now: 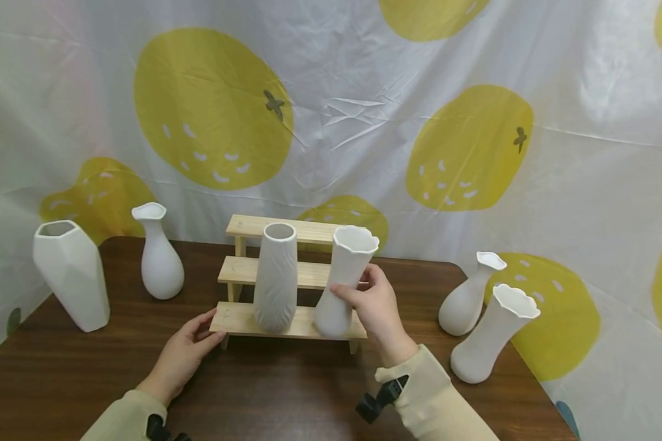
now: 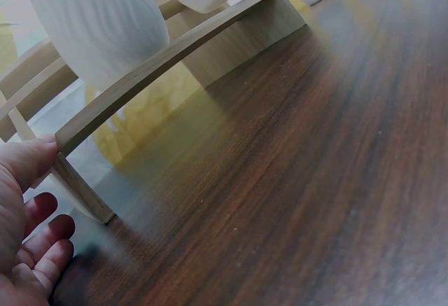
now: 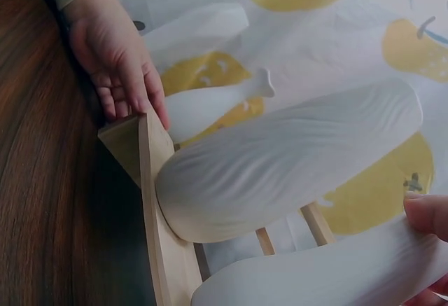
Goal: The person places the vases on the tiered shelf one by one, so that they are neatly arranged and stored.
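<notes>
A wooden three-step stand [image 1: 237, 315] is in the middle of the table. My left hand [image 1: 179, 355] holds the left end of its lowest step, thumb at the front edge [image 2: 35, 155]. On that step stands a white vase with wavy relief [image 1: 276, 282], upright. To its right, my right hand [image 1: 380, 309] grips a white vase with a scalloped rim [image 1: 347, 263] around its middle. The thumb lies across the front, and the other fingers are mostly hidden behind it. This vase leans slightly right, its base overlapping the right part of the lowest step.
On the left of the brown table [image 1: 287, 392] stand a faceted white vase [image 1: 74, 275] and a narrow-necked white vase [image 1: 162, 263]. Another narrow-necked vase [image 1: 463, 303] and a scalloped-rim vase [image 1: 488, 340] are at the right. A fruit-patterned curtain [image 1: 342, 141] hangs behind.
</notes>
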Tool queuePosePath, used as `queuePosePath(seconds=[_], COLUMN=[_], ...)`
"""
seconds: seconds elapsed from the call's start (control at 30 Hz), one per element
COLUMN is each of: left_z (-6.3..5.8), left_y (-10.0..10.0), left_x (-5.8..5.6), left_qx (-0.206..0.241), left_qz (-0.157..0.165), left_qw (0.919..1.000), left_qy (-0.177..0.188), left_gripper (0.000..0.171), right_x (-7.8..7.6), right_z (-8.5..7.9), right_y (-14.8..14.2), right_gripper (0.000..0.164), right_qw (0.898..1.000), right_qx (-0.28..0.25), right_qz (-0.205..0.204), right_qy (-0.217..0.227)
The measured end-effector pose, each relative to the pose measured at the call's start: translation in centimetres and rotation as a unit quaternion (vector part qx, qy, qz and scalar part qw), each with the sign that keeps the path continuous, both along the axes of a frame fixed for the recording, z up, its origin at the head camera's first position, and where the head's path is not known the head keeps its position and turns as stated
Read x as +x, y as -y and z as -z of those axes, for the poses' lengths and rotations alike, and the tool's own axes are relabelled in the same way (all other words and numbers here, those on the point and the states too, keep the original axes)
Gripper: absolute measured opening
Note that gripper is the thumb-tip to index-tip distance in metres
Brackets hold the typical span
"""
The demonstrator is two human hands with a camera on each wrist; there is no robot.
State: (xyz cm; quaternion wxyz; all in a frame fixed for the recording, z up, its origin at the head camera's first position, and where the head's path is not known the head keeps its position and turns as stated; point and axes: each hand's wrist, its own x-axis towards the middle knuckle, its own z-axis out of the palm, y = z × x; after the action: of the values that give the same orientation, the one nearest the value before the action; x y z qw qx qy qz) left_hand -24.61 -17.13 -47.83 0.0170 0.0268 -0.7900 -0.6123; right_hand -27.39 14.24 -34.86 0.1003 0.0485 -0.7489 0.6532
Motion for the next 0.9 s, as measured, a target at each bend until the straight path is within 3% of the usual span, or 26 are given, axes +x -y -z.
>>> queuePosePath(seconds=[0.9], left_z=[0.2], left_y=[0.1], left_x=[-0.1], left_qx=[0.000], left_qz=[0.001], left_qw=[1.0000], left_qy=[-0.001], left_gripper=[0.069], right_x=[-0.6], right_z=[0.2], right_y=[2.4], right_gripper=[0.051], right_qw=[1.000], right_qx=[-0.010], right_qz=[-0.016], right_qy=[0.010])
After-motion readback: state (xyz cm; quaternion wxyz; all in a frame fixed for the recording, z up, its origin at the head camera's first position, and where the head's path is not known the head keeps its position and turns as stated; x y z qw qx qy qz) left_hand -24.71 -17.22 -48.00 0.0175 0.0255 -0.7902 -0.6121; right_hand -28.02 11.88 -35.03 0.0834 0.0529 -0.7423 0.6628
